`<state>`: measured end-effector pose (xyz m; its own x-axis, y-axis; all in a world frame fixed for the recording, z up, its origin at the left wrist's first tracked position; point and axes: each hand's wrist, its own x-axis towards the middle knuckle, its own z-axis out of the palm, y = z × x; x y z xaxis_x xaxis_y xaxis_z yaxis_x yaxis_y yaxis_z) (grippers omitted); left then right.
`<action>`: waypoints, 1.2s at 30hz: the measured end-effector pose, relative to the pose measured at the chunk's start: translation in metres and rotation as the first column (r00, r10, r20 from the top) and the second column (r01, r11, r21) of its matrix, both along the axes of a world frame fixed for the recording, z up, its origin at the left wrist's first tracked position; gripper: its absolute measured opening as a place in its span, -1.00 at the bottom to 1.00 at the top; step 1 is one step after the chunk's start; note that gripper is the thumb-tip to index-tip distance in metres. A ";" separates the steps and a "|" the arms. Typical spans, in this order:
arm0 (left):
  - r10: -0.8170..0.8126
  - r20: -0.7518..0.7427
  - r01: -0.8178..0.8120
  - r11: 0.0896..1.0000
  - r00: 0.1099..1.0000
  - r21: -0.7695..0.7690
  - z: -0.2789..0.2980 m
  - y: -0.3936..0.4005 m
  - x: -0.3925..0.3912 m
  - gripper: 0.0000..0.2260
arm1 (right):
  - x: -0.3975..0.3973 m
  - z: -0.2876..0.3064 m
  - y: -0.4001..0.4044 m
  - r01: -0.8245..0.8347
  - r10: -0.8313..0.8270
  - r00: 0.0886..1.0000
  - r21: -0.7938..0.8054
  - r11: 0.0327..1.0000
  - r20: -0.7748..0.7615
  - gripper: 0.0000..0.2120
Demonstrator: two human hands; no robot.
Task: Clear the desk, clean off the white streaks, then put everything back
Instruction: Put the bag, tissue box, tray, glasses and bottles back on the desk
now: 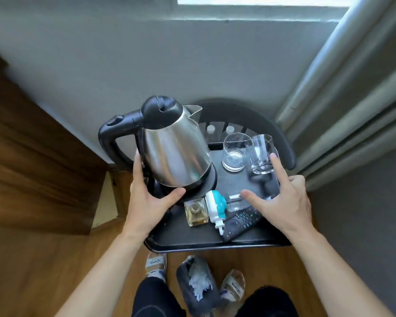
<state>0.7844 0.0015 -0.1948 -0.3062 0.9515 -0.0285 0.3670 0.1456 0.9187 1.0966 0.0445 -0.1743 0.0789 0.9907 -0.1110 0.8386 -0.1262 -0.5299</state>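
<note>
Wooden flooring is showing beneath me, with my slippered feet (156, 264) and a grey cloth bundle (196, 284) lying between them. Nearest on the black tray (215, 244) are lying a remote (240, 221), a white-and-teal plug-in device (215, 205) and a square perfume bottle (196, 212). My left hand (146, 197) is gripping the tray's left side beside the kettle base, thumb curled inward. My right hand (281, 197) is holding the right edge, forefinger stretching toward one glass (262, 154). Farther off, the steel kettle (174, 145) and a second glass (237, 152) are standing before a dark chair back (272, 126), grey wall and curtain (352, 88).
</note>
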 end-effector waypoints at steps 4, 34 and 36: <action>0.088 0.002 -0.088 0.993 0.996 0.073 0.077 -0.023 -0.019 0.13 | -0.026 0.074 0.003 -0.099 0.100 0.995 0.067 0.993 -0.014 0.11; 0.619 -0.103 -0.576 0.771 0.779 0.273 0.297 -0.334 -0.455 0.08 | -0.541 0.281 -0.153 -0.642 0.677 0.721 0.225 0.733 -0.147 0.09; 0.652 -0.111 -0.609 0.747 0.750 0.267 0.301 -0.352 -0.480 0.06 | -0.576 0.283 -0.163 -0.675 0.709 0.692 0.226 0.703 -0.139 0.09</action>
